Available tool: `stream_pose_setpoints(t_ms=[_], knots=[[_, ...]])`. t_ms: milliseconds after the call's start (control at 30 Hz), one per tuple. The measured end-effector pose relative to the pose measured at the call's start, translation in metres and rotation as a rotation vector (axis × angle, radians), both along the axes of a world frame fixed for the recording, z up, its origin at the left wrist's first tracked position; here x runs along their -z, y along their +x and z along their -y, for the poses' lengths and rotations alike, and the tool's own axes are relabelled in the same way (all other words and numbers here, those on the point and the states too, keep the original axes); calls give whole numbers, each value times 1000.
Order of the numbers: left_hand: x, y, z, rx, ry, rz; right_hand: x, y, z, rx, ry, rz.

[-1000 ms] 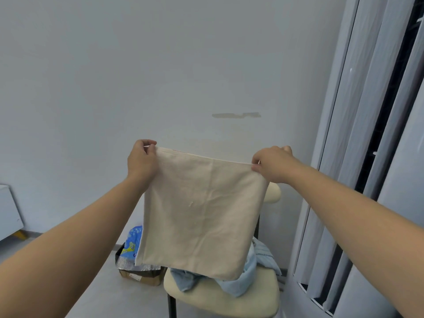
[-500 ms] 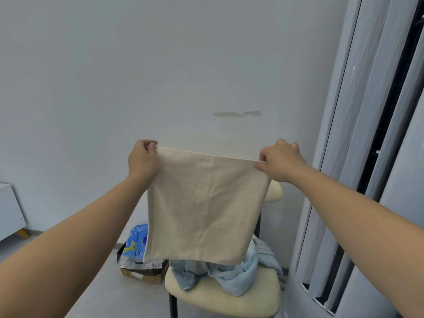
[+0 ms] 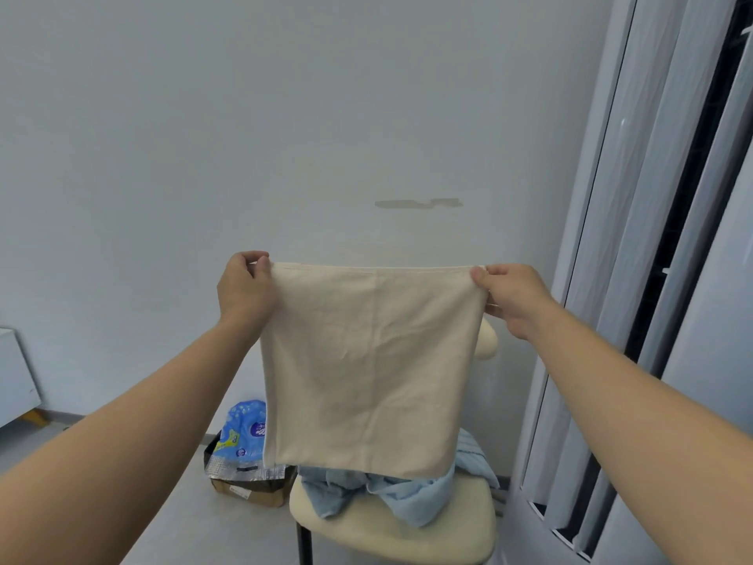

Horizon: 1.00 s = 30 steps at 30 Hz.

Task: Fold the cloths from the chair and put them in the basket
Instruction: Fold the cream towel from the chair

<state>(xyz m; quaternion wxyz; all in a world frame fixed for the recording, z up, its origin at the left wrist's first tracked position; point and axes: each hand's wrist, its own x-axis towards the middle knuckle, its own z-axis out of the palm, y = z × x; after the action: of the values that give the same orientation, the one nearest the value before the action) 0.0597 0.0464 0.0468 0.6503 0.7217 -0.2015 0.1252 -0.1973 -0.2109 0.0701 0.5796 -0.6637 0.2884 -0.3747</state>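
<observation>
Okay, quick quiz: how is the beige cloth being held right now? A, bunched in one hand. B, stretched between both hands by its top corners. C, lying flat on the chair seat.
B: the left hand and right hand each pinch a top corner of the beige square fabric cloth, which hangs flat above the cream padded chair.

A cream cloth [image 3: 368,369] hangs flat and taut in mid-air, its top hem stretched level between the pinching fingers [image 3: 260,266] of both hands, one upper corner in each grip. Faint creases cross its face. Below its lower edge, a crumpled light-blue cloth [image 3: 401,497] lies heaped on the cream chair [image 3: 407,542] seat.
</observation>
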Motion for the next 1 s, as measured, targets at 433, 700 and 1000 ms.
stream_pose_setpoints(t_ms=[433, 700, 1000], knots=[[5, -38, 11, 22, -63, 41, 11, 9, -36, 623, -291, 356], [2, -53, 12, 16, -54, 87, 18, -5, -40, 652, -260, 337], [-2, -73, -12, 80, -69, 72, 17, -41, -51, 619, -224, 154]])
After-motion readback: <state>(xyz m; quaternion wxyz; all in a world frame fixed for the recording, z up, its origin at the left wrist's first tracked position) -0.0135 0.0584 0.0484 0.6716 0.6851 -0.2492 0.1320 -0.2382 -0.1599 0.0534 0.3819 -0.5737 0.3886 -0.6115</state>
